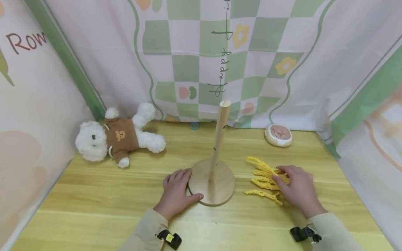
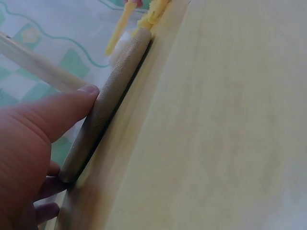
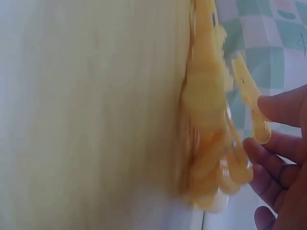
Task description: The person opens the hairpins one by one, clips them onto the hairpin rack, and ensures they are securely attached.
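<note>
The left hand (image 1: 176, 191) holds the near left edge of the round base (image 1: 224, 184) of a wooden stand, its thumb resting on the rim and its fingers reaching along the side, spread around that part of the disc. From the base, which lies flat on the wooden table (image 1: 94, 209), a pale post (image 1: 221, 129) stands upright, marked with a few dark spots. To the right of the stand, the right hand (image 1: 298, 186) pinches one yellow clip (image 3: 249, 93) between thumb and index finger; the right wrist view shows it tilted and apart from the other yellow clips (image 1: 263, 183). Those lie close together on the table between the base and the right hand, with one slightly nearer the person; they blur in the wrist view, so their exact number is hard to tell. Further back on the right sits a white rounded device (image 1: 278, 135) with a pinkish face, and a small blue ring (image 1: 194, 126) lies near the green-and-white checked curtain (image 1: 185, 38). On the left, a white plush bear (image 1: 122, 137) in a brown top lies with its head to the left.
</note>
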A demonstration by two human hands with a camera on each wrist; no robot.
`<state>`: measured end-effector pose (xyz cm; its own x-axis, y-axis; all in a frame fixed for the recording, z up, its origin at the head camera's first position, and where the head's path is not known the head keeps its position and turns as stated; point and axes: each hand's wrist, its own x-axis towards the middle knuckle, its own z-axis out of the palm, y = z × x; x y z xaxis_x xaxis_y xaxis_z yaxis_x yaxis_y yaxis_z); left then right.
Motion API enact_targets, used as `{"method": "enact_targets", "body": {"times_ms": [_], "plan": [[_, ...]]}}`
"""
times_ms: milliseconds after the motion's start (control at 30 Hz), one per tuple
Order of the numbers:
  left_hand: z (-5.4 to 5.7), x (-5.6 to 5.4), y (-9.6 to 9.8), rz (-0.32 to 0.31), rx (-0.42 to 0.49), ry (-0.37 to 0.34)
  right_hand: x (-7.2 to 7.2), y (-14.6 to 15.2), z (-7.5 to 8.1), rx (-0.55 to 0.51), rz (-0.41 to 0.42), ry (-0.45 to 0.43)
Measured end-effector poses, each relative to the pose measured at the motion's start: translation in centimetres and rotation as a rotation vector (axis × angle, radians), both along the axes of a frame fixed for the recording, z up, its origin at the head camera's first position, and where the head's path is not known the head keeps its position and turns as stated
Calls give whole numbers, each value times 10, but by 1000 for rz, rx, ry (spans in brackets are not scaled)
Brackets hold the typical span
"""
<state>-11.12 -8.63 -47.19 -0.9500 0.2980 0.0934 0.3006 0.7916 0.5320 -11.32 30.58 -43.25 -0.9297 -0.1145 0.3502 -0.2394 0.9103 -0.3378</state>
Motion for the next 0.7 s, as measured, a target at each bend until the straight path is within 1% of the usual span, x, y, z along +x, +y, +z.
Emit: {"method": "enact_targets", "body": {"times_ms": [200,400,567,700], "plan": [[1,-1,0,-12,2,-1,4,-16,-1,-13,75,82],[2,-3,0,-23,11,-10,8,-31,-5,-22,164,165],[2,-2,0,-24,19,-5,12,-44,-7,-38,204,172],[1,-3,0,-21,19,-1,13,-54,-6,-49,224,148]]}}
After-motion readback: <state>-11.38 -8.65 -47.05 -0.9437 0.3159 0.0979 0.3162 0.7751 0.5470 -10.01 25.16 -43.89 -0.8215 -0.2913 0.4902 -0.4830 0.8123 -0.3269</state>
